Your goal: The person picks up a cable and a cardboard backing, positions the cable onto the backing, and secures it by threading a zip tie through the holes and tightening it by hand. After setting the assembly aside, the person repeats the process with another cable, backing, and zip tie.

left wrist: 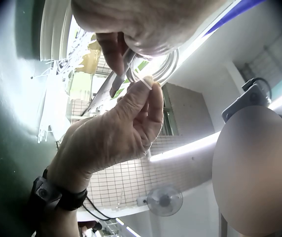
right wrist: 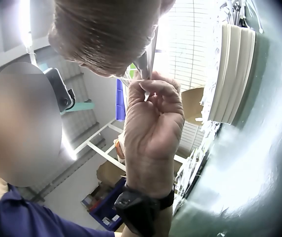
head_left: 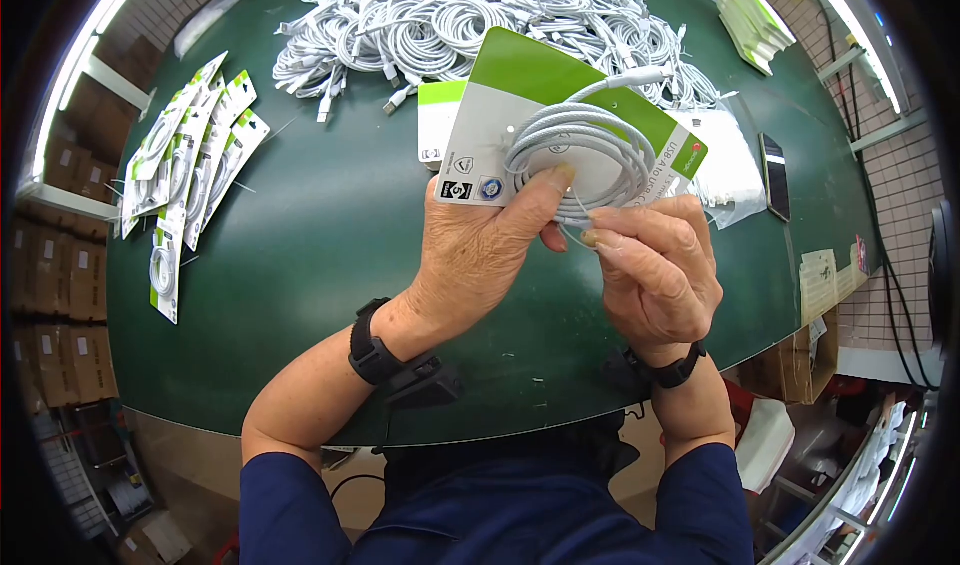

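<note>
My left hand [head_left: 470, 250] grips a green and white packaging card [head_left: 475, 130], its thumb pressing on the coil in front. Against the card lies a coiled pale grey braided cable [head_left: 590, 113], one plug [head_left: 640, 76] sticking out at the upper right. With thumb and forefinger, my right hand [head_left: 660, 270] pinches the end of a thin, clear tie [head_left: 572, 233] at the bottom of the coil. In the left wrist view the pinched tie [left wrist: 148, 85] shows as a pale strip. The left hand's other fingers are mostly hidden behind the card.
A large heap of coiled cables [head_left: 440, 25] covers the back of the green table [head_left: 330, 225]. Carded cables [head_left: 185, 160] lie at the left. More cards [head_left: 436, 115] sit behind the held one. To the right are plastic bags [head_left: 735, 160], a phone [head_left: 776, 177] and folded cards [head_left: 750, 25].
</note>
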Action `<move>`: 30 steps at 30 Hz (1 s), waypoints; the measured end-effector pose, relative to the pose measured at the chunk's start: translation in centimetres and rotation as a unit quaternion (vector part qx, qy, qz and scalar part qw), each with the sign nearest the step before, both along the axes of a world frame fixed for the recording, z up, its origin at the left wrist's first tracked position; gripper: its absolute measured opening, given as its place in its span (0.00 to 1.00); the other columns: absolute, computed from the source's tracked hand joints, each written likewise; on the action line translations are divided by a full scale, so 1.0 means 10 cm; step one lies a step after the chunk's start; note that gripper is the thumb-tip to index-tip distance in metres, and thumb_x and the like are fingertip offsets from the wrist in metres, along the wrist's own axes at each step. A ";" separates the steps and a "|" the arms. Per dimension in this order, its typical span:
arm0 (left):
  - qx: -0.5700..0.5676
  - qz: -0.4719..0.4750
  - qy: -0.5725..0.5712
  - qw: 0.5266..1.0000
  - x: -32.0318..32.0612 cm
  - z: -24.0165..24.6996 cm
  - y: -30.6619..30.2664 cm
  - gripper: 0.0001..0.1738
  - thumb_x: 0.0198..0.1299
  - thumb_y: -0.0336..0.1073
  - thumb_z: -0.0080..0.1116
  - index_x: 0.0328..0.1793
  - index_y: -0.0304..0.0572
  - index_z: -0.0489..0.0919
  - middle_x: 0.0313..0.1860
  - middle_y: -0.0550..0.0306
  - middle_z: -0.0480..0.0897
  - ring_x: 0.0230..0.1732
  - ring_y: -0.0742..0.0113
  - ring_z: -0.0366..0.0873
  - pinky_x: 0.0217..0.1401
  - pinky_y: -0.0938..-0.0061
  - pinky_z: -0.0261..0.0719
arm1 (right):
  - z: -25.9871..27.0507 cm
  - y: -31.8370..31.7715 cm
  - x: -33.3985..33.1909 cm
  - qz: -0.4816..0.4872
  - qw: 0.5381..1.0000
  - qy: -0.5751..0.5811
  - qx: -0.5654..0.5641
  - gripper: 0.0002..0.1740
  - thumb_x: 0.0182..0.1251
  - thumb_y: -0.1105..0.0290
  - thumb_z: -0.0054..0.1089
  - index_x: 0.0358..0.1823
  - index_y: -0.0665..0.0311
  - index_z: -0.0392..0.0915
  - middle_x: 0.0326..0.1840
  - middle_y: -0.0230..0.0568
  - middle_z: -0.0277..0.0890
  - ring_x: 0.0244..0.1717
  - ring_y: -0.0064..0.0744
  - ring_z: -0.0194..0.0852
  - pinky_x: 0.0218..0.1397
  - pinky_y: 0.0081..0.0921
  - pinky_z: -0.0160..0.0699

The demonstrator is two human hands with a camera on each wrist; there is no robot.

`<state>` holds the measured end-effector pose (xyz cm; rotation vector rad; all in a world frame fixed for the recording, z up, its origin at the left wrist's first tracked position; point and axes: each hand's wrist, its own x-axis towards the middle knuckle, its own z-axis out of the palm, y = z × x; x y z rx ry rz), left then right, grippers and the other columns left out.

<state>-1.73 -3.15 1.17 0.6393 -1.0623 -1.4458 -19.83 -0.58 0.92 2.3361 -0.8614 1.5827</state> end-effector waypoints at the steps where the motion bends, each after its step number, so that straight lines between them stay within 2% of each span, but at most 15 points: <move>1: -0.001 0.001 0.001 1.000 0.00 0.00 0.00 0.13 0.71 0.28 0.66 0.59 0.31 0.81 0.45 0.54 0.88 0.33 0.74 0.84 0.30 0.78 0.85 | 0.01 0.00 0.00 -0.001 1.000 0.003 0.002 0.26 0.49 0.82 0.82 0.51 0.56 0.88 0.47 0.37 0.90 0.39 0.35 0.83 0.38 0.28 0.82; 12: -0.001 -0.002 -0.006 1.000 -0.01 -0.01 0.00 0.14 0.71 0.28 0.66 0.60 0.32 0.80 0.45 0.54 0.87 0.33 0.75 0.84 0.29 0.78 0.85 | -0.01 0.00 0.03 0.003 1.000 -0.023 0.008 0.22 0.55 0.82 0.80 0.50 0.57 0.87 0.45 0.39 0.90 0.37 0.35 0.82 0.38 0.28 0.80; 30: -0.009 -0.004 0.001 1.000 0.00 -0.02 0.00 0.14 0.72 0.29 0.65 0.60 0.32 0.79 0.46 0.54 0.87 0.34 0.75 0.84 0.29 0.78 0.85 | -0.03 0.01 0.02 0.020 0.999 -0.030 0.025 0.20 0.54 0.80 0.81 0.49 0.57 0.88 0.46 0.39 0.91 0.38 0.35 0.82 0.40 0.28 0.80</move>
